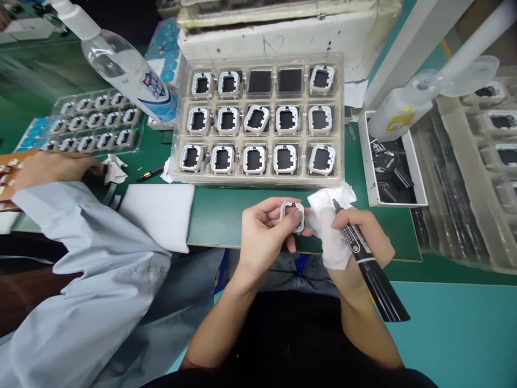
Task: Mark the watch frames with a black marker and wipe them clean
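Note:
My left hand is closed around a small white square frame part with a dark centre, held above the table's front edge. My right hand grips a black marker pen together with a white wipe, and the wipe touches the part's right side. Just behind my hands lies a clear plastic tray with three rows of the same white frame parts; two pockets in its back row show only dark squares.
A co-worker's light-blue sleeve and hand reach in at the left, near a second tray of smaller parts. A clear bottle leans at back left, another bottle at right above a white box. White pad beside the green mat.

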`<state>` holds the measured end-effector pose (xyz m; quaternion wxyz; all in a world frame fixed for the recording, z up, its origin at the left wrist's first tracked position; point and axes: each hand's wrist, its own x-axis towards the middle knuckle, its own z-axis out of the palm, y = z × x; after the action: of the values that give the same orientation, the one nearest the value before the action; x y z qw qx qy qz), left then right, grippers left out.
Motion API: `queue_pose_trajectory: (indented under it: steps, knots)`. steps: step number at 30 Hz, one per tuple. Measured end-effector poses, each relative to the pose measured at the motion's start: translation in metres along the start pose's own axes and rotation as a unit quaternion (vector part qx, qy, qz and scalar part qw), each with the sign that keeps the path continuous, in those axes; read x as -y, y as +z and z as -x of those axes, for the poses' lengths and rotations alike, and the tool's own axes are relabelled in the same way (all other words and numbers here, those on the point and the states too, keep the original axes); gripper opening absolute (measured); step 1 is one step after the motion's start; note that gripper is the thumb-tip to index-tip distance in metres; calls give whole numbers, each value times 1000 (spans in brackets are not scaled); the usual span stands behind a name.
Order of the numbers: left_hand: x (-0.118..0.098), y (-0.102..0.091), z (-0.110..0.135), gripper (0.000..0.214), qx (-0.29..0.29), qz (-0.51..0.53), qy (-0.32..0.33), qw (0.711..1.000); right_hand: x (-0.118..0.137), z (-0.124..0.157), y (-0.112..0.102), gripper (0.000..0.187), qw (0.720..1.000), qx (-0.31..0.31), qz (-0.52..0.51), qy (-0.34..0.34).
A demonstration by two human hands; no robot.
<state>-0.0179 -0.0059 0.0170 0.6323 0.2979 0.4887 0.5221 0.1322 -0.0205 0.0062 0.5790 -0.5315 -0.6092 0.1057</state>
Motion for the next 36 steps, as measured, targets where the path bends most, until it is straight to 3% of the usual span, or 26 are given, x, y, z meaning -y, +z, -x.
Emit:
queue_pose_trajectory:
  steps: [7, 10, 12, 15, 18, 21, 24, 27, 30, 34, 36]
  knots:
    - [6, -2, 0, 28, 25, -16, 34, 999, -2, 2, -5, 17, 1000, -13, -22, 5]
    - [-7, -1, 2, 28, 40, -54, 71, 995, -3, 2, -7, 17, 999, -11, -43, 4]
    - [-25, 2, -6, 27, 29, -101, 131, 986, -4, 4, -8, 17, 999, -7, -53, 9]
    - [-64, 11, -41, 27, -18, -197, 267, 943, -9, 8, -7, 15, 998, -6, -61, 23]
    - [-104, 21, -100, 17, -75, -319, 342, 881, -15, 12, -5, 15, 996, -11, -74, 47]
    - [-135, 26, -155, 17, -141, -442, 338, 819, -18, 13, -3, 15, 994, -15, -94, 61]
    - [-151, 22, -184, 20, -175, -507, 302, 788, -18, 12, -1, 13, 994, -32, -89, 54]
    - [-154, 15, -189, 31, -174, -547, 286, 767, -19, 11, -1, 11, 995, -38, -81, 39]
    - [-149, 8, -187, 43, -198, -561, 315, 739, -19, 10, 0, 11, 995, -34, -88, 31]
    - [-144, 9, -185, 21, -190, -588, 319, 718, -20, 12, 0, 10, 996, -40, -73, 44]
    - [-145, 13, -179, 21, -187, -592, 314, 718, -21, 13, 0, 10, 996, -32, -74, 49]
